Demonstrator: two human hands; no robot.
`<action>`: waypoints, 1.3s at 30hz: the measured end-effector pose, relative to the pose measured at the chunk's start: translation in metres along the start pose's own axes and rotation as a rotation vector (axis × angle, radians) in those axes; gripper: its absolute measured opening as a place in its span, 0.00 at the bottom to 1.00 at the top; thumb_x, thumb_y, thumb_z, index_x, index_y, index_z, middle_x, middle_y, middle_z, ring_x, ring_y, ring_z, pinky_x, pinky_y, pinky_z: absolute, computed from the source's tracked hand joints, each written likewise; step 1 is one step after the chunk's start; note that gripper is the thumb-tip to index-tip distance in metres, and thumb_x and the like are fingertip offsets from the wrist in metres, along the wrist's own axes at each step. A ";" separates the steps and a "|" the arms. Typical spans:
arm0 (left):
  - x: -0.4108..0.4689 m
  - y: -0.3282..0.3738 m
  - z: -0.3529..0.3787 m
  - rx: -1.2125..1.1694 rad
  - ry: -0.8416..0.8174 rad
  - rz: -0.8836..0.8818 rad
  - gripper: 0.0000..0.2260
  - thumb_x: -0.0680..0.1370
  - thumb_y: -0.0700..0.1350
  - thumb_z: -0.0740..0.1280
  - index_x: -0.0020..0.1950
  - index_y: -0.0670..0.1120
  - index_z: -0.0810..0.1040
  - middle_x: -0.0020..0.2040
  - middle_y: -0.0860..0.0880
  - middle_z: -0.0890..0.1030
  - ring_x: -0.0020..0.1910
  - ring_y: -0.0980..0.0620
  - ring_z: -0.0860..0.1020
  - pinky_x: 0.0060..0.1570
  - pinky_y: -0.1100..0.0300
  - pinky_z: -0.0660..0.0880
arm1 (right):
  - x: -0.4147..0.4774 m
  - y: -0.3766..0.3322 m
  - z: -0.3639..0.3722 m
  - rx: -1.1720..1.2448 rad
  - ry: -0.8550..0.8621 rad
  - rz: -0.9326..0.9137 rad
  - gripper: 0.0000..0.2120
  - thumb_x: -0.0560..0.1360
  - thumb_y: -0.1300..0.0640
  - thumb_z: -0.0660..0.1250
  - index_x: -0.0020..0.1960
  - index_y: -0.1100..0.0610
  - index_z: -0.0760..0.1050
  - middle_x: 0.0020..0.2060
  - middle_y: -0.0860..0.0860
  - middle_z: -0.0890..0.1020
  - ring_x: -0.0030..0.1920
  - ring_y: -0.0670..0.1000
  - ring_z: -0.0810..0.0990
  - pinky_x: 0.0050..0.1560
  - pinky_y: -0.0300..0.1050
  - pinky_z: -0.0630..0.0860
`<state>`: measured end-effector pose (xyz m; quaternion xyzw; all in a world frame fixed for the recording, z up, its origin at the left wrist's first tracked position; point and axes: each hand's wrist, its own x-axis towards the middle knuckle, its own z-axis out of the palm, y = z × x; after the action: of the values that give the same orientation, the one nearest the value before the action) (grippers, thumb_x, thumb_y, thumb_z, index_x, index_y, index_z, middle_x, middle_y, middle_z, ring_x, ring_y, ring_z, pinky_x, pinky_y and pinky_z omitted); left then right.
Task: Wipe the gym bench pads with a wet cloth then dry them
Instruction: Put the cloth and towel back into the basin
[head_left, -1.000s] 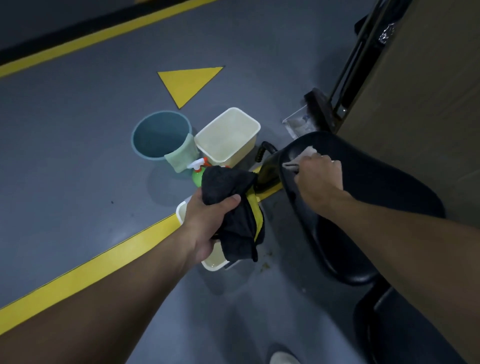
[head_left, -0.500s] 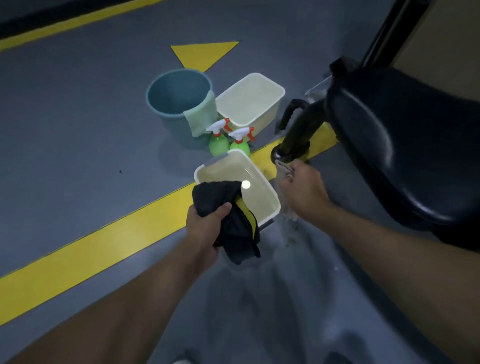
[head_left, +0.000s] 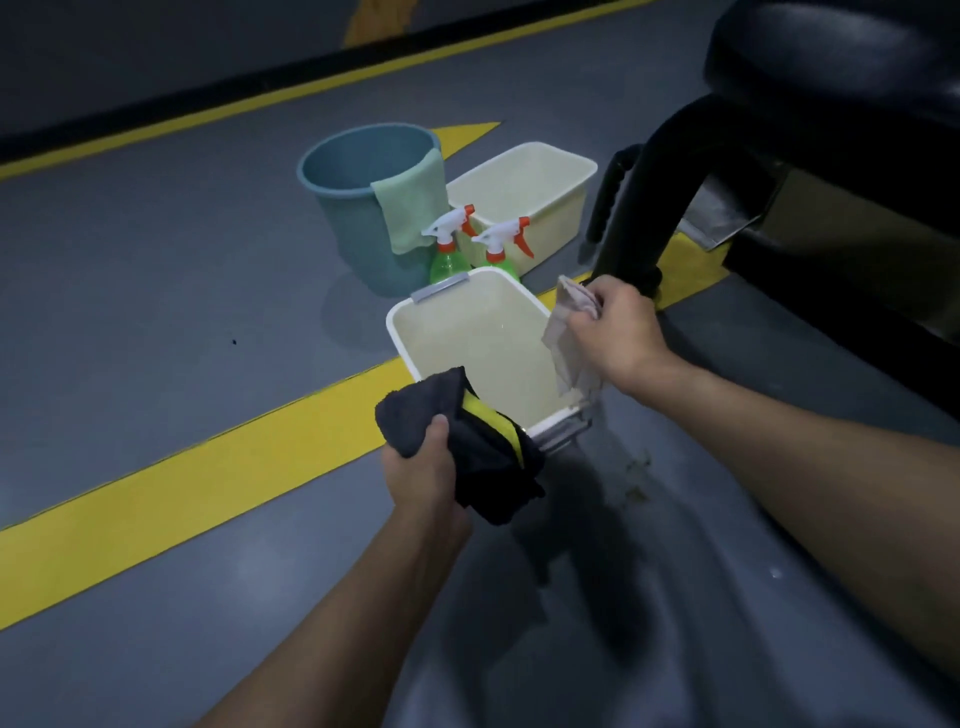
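Observation:
My left hand (head_left: 423, 467) grips a dark cloth with a yellow stripe (head_left: 483, 441) over the near corner of a white tub (head_left: 415, 317) that holds water. My right hand (head_left: 618, 332) holds a pale beige cloth (head_left: 563, 343), which hangs down over the tub's right rim. The black bench pad (head_left: 841, 67) fills the upper right, with its black frame leg (head_left: 649, 208) standing just behind my right hand.
Beyond the tub stand two green spray bottles (head_left: 447, 254), a blue bucket (head_left: 343, 208) with a green cloth (head_left: 410, 208) draped on its rim, and a second cream tub (head_left: 566, 208). Yellow lines (head_left: 182, 483) cross the grey floor.
My right hand left the bench pad and came down with the pale cloth to the tub. The view dropped lower toward the floor; my left hand kept its dark cloth.

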<state>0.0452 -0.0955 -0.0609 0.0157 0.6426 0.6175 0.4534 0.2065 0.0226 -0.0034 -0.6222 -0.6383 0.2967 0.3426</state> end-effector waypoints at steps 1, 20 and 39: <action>-0.001 -0.001 0.002 -0.069 -0.023 -0.019 0.09 0.77 0.44 0.72 0.52 0.54 0.74 0.54 0.46 0.82 0.52 0.42 0.82 0.54 0.40 0.79 | 0.002 0.001 -0.002 0.047 0.021 0.004 0.03 0.76 0.58 0.64 0.44 0.57 0.73 0.36 0.51 0.76 0.37 0.52 0.74 0.39 0.45 0.70; -0.002 0.006 0.011 0.184 0.091 -0.056 0.35 0.70 0.49 0.76 0.69 0.43 0.60 0.59 0.41 0.76 0.52 0.40 0.79 0.50 0.46 0.80 | -0.001 0.027 -0.007 0.434 -0.135 0.419 0.12 0.75 0.70 0.60 0.54 0.61 0.77 0.43 0.58 0.80 0.41 0.55 0.79 0.40 0.47 0.77; 0.024 0.010 0.030 1.354 0.065 0.782 0.14 0.79 0.56 0.63 0.62 0.52 0.72 0.60 0.46 0.69 0.63 0.43 0.65 0.55 0.45 0.61 | -0.005 0.077 0.013 0.432 0.064 0.566 0.09 0.74 0.68 0.68 0.38 0.60 0.73 0.44 0.62 0.81 0.43 0.59 0.81 0.37 0.48 0.78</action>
<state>0.0438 -0.0557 -0.0616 0.4961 0.8401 0.2061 0.0756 0.2417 0.0217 -0.0736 -0.6967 -0.3521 0.4882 0.3902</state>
